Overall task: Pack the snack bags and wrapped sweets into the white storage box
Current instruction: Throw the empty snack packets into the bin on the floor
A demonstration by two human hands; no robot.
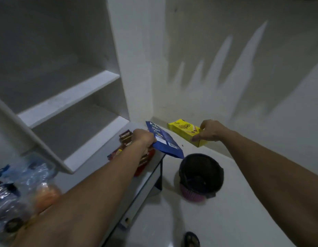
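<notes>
My left hand (143, 139) grips blue snack bag (164, 140) at its near edge, bag tilted above far end of white counter (101, 168). My right hand (210, 131) pinches yellow snack box (185, 131) at its near end, thumb below, box held by wall. Brown and red snack packs (126, 138) lie under left wrist. Blurred pile of wrapped sweets (17, 189) at near left. Black bin (201, 175) on floor below. White shelves (69, 93) at left. Storage box itself: cannot tell which.

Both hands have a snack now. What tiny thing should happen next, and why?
Probably lift the yellow box and blue bag and carry them off together: the right hand and left hand already grip them, and no white storage box is in view.
</notes>
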